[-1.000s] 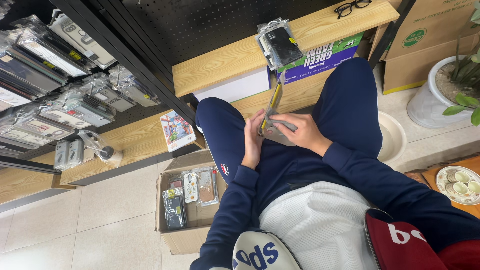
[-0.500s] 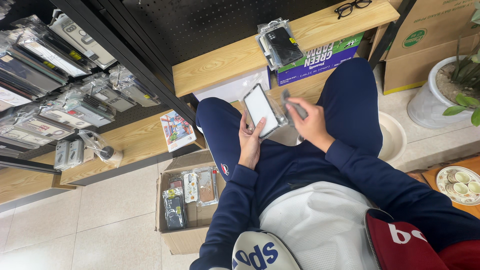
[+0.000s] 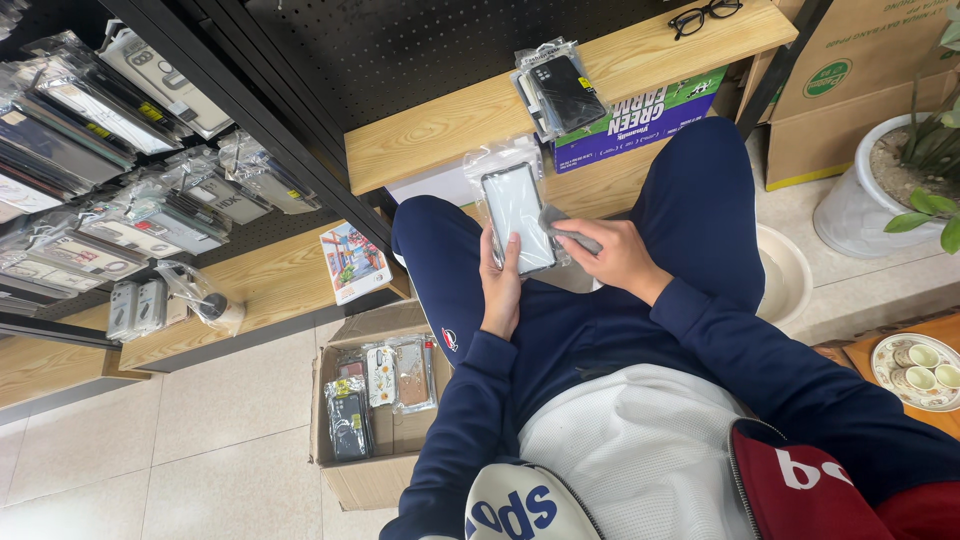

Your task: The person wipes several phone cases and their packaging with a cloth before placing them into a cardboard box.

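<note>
Wooden shelves (image 3: 450,130) cross the upper frame; at centre the left hand (image 3: 500,285) grips a light, stiff, slippery-looking case (image 3: 518,218) by its edges, the right hand (image 3: 610,255) pinching a soft cloth (image 3: 562,226) against it.

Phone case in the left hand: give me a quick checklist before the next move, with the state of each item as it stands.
1. Left hand holds the phone case along its lower left edge: ok.
2. Right hand has a grip on the small grey cloth, pressed against the case's right edge: ok.
3. Case face turned up toward the camera: ok.
4. Clear plastic wrapper showing behind the top of the case; whether it is fully off: cannot tell.
5. Case surface clean: cannot tell, glare hides it.
6. Open cardboard box on the floor by the left knee, packaged cases inside, within reach: ok.
</note>
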